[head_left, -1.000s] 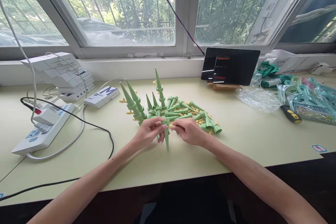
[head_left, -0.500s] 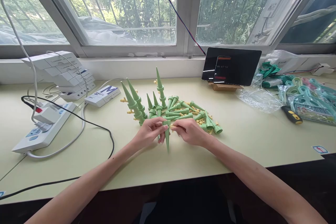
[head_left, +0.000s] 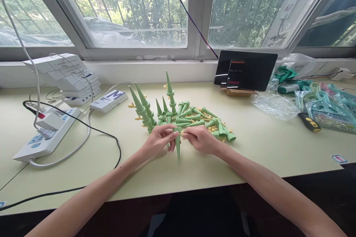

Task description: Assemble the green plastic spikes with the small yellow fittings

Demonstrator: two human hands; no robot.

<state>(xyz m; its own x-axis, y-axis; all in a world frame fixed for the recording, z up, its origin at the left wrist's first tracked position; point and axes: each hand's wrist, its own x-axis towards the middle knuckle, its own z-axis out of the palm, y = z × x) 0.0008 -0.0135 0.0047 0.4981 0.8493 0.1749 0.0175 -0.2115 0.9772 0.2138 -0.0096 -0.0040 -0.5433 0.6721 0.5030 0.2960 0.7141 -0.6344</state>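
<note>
A green plastic watering spike [head_left: 178, 149] points tip down above the table, its collar pinched between the thumb and fingers of my left hand [head_left: 159, 140]. My right hand [head_left: 200, 139] is closed on a small yellow valve [head_left: 182, 134] at the side of that collar; most of the valve is hidden by the fingers. Right behind my hands lies a pile of green spikes [head_left: 191, 118] mixed with small yellow valves [head_left: 206, 117]. Stacked spikes with yellow pieces at their sides stand upright at the left [head_left: 143, 113] and behind [head_left: 171, 98].
At the left are a white power strip [head_left: 47, 137], a black cable [head_left: 111, 137] and stacked white boxes [head_left: 72, 76]. A tablet [head_left: 250, 70] with a phone leans at the back right. Bagged green tools [head_left: 328, 107] and a yellow-black screwdriver handle [head_left: 309, 122] lie at the right.
Both hands keep nearly the same place and grip on the spike and valve. The timer on the phone has advanced by one second.
</note>
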